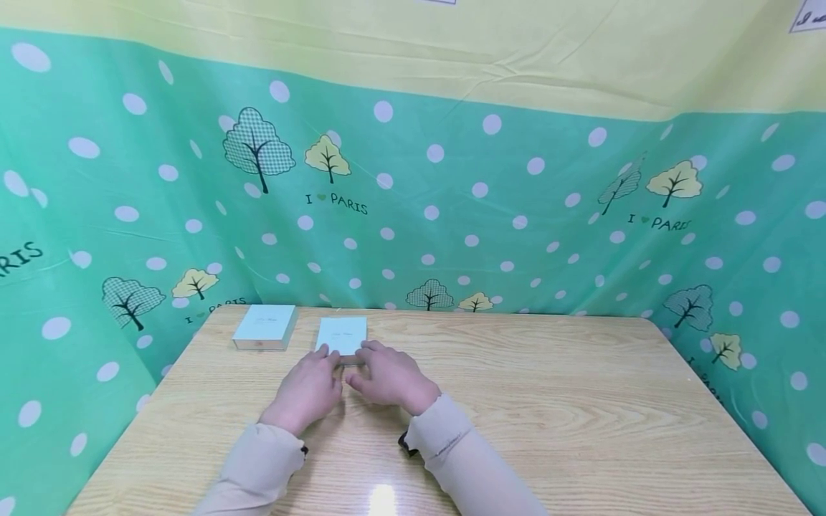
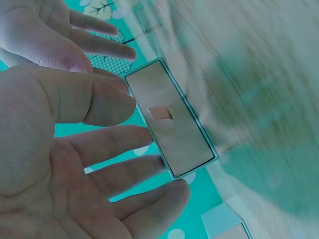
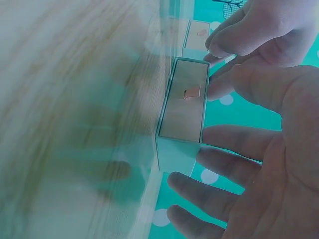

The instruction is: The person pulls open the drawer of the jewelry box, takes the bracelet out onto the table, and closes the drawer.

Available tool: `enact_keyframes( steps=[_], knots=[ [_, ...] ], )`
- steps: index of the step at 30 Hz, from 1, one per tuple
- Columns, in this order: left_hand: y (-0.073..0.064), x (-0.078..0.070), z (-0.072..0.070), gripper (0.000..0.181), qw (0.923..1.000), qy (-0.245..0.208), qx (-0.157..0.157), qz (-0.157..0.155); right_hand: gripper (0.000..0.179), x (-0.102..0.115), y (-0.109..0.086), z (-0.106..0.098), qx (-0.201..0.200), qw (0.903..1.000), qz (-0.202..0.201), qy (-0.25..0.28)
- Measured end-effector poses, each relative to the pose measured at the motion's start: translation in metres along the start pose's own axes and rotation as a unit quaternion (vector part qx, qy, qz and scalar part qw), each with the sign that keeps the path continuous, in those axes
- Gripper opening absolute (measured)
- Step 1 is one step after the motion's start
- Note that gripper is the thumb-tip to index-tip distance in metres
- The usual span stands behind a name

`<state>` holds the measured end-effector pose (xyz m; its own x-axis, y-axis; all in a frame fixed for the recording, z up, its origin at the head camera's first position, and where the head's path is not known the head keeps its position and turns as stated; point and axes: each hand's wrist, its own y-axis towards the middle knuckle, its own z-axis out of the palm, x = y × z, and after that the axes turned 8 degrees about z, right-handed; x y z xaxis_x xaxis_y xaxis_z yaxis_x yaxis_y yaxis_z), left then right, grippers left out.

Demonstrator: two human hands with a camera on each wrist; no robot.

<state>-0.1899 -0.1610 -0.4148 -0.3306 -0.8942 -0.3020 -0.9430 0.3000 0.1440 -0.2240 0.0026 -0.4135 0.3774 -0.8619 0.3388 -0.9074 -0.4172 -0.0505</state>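
A small pale-blue drawer box [image 1: 342,332] with faint lettering on its lid lies flat on the table, in front of both hands. Its pinkish-beige front panel [image 2: 182,134] carries a small copper-coloured pull tab [image 3: 192,92], and the drawer is closed. My left hand [image 1: 306,390] touches the near left of the lid, its fingers extended along the top edge. From the other side, my right hand [image 1: 390,376] rests its fingertips at the near right corner. Both thumbs stay close before the front panel, with the tab uncovered between them.
A second, matching pale-blue box [image 1: 266,322] stands to the left, near the back left corner of the wooden table [image 1: 548,401]. A green and yellow curtain [image 1: 452,179] with trees and dots hangs behind the table's back edge and along both sides.
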Motion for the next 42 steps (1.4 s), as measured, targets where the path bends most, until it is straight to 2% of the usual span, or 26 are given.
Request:
enact_keyframes(
  steps=[14,42],
  knots=[
    [-0.001,-0.005,0.001,0.048,1.0000,0.008,-0.005,0.000,0.049,-0.002,-0.004,-0.003,-0.005,1.0000,0.003,0.003],
    [-0.003,-0.014,0.003,0.047,1.0000,0.003,-0.005,-0.001,0.044,-0.005,-0.004,-0.005,-0.037,0.9986,0.004,-0.037]
  ],
)
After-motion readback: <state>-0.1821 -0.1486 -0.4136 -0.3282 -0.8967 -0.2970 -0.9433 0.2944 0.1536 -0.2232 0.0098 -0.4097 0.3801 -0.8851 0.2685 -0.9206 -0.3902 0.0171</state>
